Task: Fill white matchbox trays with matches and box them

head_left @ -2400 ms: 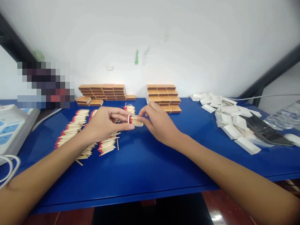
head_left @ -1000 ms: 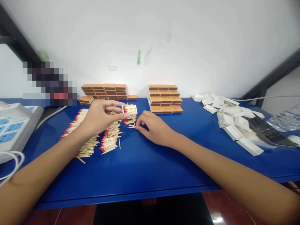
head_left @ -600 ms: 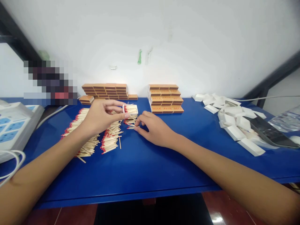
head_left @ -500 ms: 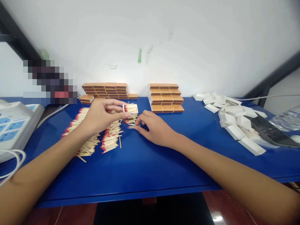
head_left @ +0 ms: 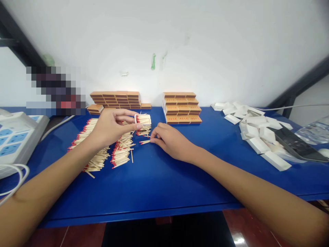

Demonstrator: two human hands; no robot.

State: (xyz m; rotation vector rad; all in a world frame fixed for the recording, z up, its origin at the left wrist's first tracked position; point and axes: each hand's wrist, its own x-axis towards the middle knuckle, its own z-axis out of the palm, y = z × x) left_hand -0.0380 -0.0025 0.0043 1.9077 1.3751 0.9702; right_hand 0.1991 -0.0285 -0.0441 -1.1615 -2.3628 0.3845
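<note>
My left hand grips a small white matchbox tray between thumb and fingers. Red-headed matches fill the tray, their heads toward my left hand. Just right of it and lower, my right hand pinches a few matches by their plain ends, heads pointing left. A small heap of matches lies under and in front of the tray. Two longer rows of matches spread to the left, a nearer one and a wider one, partly hidden by my left hand and forearm.
Against the wall stand a left stack of matchboxes and a stepped right stack. White empty trays are piled at the right, beside a dark phone and clear plastic. A white power strip with cables occupies the blue table's left side.
My right hand has shifted slightly right and down, drawing its pinched matches away from the small heap. The left hand and tray have stayed in place.
</note>
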